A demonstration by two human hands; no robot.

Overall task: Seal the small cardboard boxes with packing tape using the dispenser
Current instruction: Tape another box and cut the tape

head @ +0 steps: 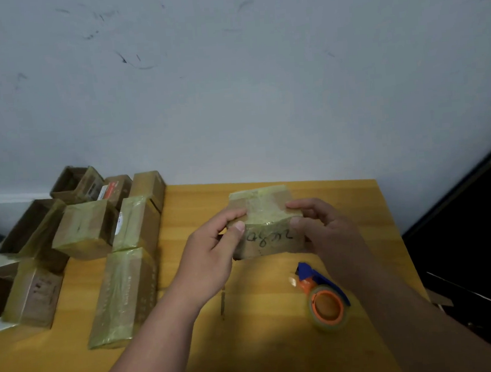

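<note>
Both hands' grip on taped box, left hand, right hand

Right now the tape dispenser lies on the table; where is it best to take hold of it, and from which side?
Probably by the blue handle, coming from above with the right hand, which is nearest. The dispenser lies on its side on the table, so the handle's long edges are free for the fingers, while the orange hub and tape roll are wide and round.
</note>
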